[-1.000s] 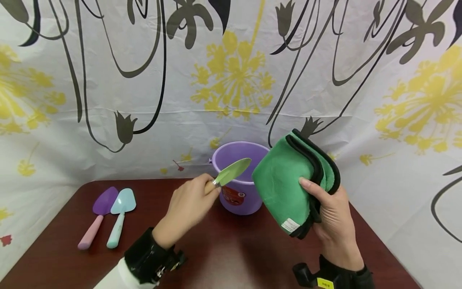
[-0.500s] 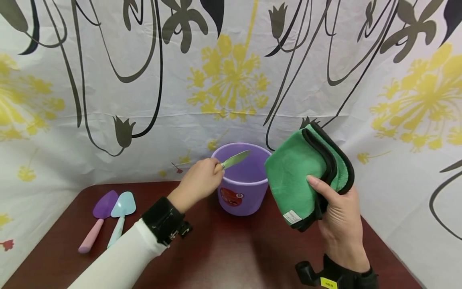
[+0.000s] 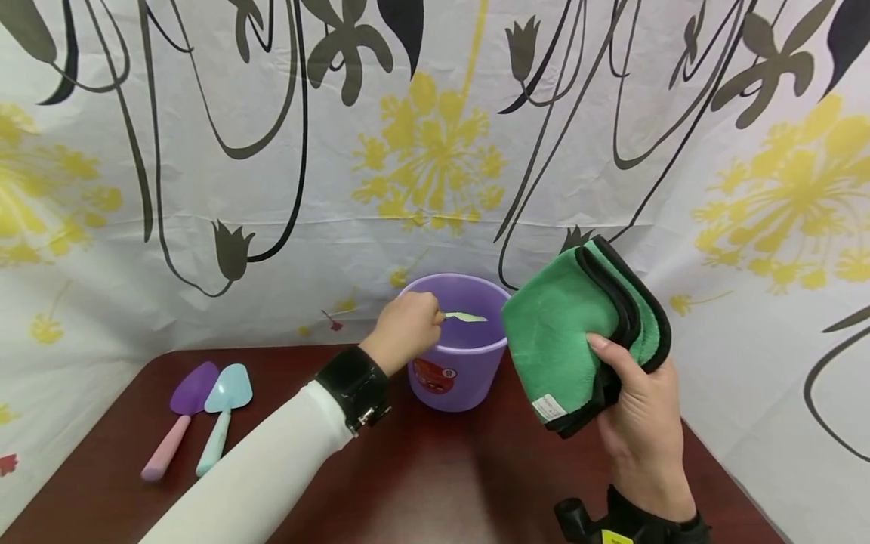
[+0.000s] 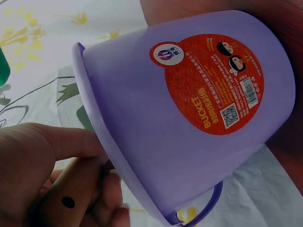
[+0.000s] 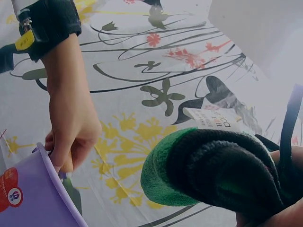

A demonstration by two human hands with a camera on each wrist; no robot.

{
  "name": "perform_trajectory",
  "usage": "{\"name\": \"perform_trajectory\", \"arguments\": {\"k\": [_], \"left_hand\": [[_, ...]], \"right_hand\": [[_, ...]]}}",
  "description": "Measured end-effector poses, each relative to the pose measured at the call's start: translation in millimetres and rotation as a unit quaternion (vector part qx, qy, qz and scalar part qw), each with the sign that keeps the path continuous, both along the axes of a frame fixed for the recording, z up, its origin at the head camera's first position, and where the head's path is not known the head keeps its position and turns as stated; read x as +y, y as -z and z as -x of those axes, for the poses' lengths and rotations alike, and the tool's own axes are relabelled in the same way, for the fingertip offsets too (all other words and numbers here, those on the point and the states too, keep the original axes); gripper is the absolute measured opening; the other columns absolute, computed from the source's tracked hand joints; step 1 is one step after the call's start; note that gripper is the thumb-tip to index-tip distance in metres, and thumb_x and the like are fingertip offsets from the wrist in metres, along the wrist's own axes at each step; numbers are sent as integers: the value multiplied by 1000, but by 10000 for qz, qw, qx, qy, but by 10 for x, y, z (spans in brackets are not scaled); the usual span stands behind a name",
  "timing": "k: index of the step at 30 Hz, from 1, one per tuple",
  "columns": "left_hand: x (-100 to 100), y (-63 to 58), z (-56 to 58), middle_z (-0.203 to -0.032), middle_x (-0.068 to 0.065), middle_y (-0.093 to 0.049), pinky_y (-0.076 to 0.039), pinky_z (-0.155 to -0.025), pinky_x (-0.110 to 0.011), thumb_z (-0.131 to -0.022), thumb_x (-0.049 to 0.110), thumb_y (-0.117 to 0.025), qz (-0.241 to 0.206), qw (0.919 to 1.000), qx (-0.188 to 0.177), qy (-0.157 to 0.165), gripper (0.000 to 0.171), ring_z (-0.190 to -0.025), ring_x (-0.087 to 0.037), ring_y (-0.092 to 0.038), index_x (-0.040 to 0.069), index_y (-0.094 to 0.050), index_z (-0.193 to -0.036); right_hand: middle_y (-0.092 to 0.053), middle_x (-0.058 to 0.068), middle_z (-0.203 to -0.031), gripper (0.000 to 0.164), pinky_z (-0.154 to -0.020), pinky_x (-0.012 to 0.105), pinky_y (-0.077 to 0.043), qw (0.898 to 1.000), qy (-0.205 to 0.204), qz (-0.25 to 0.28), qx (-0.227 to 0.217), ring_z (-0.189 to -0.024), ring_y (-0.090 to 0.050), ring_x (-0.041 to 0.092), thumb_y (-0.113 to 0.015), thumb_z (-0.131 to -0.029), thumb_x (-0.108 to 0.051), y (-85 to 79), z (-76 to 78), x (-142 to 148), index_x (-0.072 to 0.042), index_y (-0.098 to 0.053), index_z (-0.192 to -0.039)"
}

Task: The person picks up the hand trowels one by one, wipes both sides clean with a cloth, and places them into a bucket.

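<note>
My left hand (image 3: 405, 330) grips a small garden trowel with a light green blade (image 3: 467, 317), held over the mouth of a purple bucket (image 3: 454, 389). In the left wrist view its wooden handle (image 4: 68, 194) lies in the curled fingers beside the bucket's rim, while the blade is hidden there. Up and right of the bucket, my right hand (image 3: 642, 431) holds a folded green towel (image 3: 557, 325) with black edging, thumb on top. The towel's thick folds (image 5: 213, 165) fill much of the right wrist view.
On the left of the dark red table (image 3: 421, 491) lie two more trowels: a purple one with a pink handle (image 3: 166, 449) and a light blue one (image 3: 229, 389). A patterned white cloth (image 3: 381, 181) hangs close behind the bucket.
My left hand has moved rightward and forward over the bucket, and the trowel's blade has turned to lie nearly level. The right hand and towel shifted slightly right, then stayed nearly still.
</note>
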State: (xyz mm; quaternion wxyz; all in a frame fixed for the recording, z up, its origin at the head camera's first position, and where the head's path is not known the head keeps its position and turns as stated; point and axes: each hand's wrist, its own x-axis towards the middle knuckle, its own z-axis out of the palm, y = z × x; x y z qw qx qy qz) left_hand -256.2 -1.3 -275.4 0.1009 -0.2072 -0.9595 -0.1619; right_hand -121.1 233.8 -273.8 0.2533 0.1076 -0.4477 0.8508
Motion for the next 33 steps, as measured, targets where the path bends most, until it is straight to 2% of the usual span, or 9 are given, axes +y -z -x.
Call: {"name": "perform_trajectory", "arguments": {"k": [5,10,12,15,18,22,25,29,33], "left_hand": [[130,11,54,-69,0,-56,-54,-71,-42,-95,15,-63,388,9991,-99,134,34,-71,-20,-62,16,-50,-64],[183,37,102,-76,1,-64,-56,-78,-44,-95,22,-67,534,9979,-338,129,28,-84,-24,-70,16,-57,-70],[192,41,140,-75,2,-62,-55,-77,-42,-95,22,-68,578,9973,-447,60,29,-85,-23,-69,17,-55,-69],[207,44,216,-73,1,-59,-53,-73,-39,-93,21,-67,521,9954,-799,7,32,-80,-21,-65,17,-50,-66],[224,52,281,-79,-3,-61,-51,-72,-37,-89,17,-67,474,9920,-1167,11,25,-79,-20,-61,15,-52,-69],[238,56,315,-101,-7,-70,-52,-83,-38,-87,14,-66,705,9852,-1565,-14,5,-90,-21,-62,10,-64,-88],[244,62,328,-111,-10,-70,-52,-91,-40,-92,15,-62,927,9792,-1806,-20,10,-98,-22,-63,7,-67,-95],[257,69,335,-109,-11,-70,-52,-90,-41,-96,13,-57,1080,9754,-1920,-13,16,-95,-23,-62,8,-64,-83],[271,63,324,-102,-11,-69,-52,-85,-42,-94,8,-55,1115,9758,-1880,-69,21,-89,-23,-59,11,-57,-74]], "right_hand": [[-59,12,-139,54,-90,30,-58,9993,257,160,-220,-118,-65,22,-55,-91,19,-33,-13,-5,0,-51,-142],[-59,13,-140,54,-91,30,-57,9993,280,166,-183,-121,-64,22,-54,-91,20,-41,-28,-8,1,-51,-142],[-59,13,-140,54,-91,30,-57,9994,283,151,-148,-120,-64,22,-54,-91,20,-43,-27,-10,2,-52,-141],[-62,13,-135,51,-88,30,-58,9991,341,118,-231,-115,-67,22,-56,-91,19,-46,-22,-14,3,-54,-139],[-65,11,-130,48,-84,29,-59,9984,376,71,-421,-108,-70,20,-57,-91,17,-41,-20,-27,3,-56,-137],[-65,9,-130,49,-84,29,-59,9981,289,-40,-544,-107,-70,19,-57,-92,16,-21,-15,-59,1,-55,-138],[-65,9,-130,50,-85,29,-59,9981,254,-84,-551,-108,-69,19,-57,-92,16,-8,-8,-85,0,-54,-139],[-65,8,-129,49,-86,28,-59,9977,277,-121,-608,-108,-69,18,-57,-92,15,-5,-4,-112,0,-54,-138],[-64,8,-131,50,-87,29,-58,9976,277,-182,-608,-110,-68,18,-57,-92,15,-16,-4,-122,-1,-53,-139]]}}
